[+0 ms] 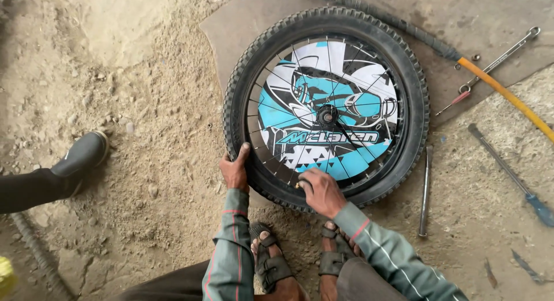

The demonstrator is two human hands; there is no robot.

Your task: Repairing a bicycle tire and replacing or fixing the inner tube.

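One bike wheel (pixel 326 107) lying flat on the ground, knobby black tyre on it and a blue, white and black graphic disc behind the spokes. It sits half on a flat slab (pixel 242 18), half on sandy dirt, right in front of the person's two sandalled feet (pixel 300 258).

Two hands on it: left hand (pixel 235 171) clamps the tyre's near-left edge, fingers curled over the tread. Right hand (pixel 321 191) rests on the near rim with fingers bunched tight round something small, can't tell what.

Tools to the right, I count four: a flat metal lever (pixel 425 191) just beside the tyre, a blue-handled screwdriver (pixel 511 175) further out, a long thin spanner (pixel 501 57), and an orange-ended hose (pixel 502 90) running along behind the wheel.

One dark shoe (pixel 83 155) of another person is well off to the left.
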